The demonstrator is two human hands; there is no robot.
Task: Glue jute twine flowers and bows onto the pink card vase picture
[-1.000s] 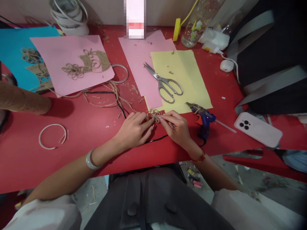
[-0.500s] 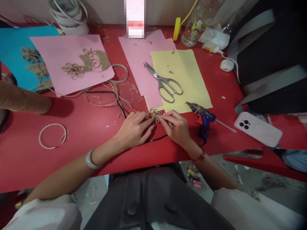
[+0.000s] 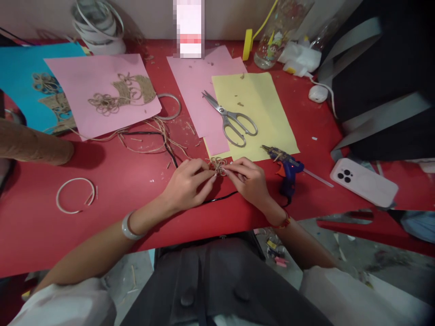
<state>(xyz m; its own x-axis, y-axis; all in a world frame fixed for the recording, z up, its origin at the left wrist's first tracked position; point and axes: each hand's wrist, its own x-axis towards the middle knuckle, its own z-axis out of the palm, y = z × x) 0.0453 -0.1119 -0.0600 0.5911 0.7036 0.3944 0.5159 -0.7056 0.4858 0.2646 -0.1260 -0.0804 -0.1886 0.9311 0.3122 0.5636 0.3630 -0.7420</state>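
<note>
The person's left hand (image 3: 185, 186) and right hand (image 3: 248, 183) met over the red-covered bench (image 3: 102, 201), their fingers (image 3: 205, 177) drawn together and clamped from either side on a small looped knot of jute twine (image 3: 217, 166). The knot sat between the two sets of fingertips, close to the corner of a yellow paper sheet (image 3: 258, 99), and seemed to need both hands to keep its loops from slipping. A black cord (image 3: 220, 198) ran just below the hands. A blue hot glue gun (image 3: 288, 168) lay on its side just beside the right hand, apparently placed for easy reach, while steel scissors (image 3: 229, 118) rested farther ahead across the paper's edge. More twine shapes lay flat on a pink sheet (image 3: 64, 81) well off to the left, seemingly kept clear of the hands.
</note>
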